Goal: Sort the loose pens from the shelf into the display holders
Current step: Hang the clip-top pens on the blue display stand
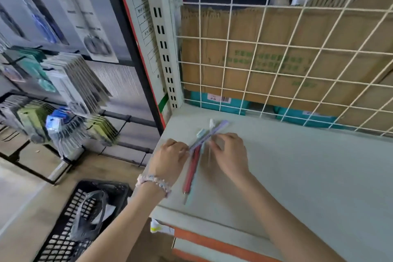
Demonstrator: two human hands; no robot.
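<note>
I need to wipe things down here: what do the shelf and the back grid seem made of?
The shelf looks like painted sheet metal: pale, smooth, matte, with a folded front lip. The back grid looks like cream-coated steel wire, thin rods crossing in squares.

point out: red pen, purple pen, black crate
red pen (192,171), head view, mid-barrel below the hands
purple pen (221,125), head view, upper end beyond the hands
black crate (63,238), head view, lattice side wall on the floor
</note>
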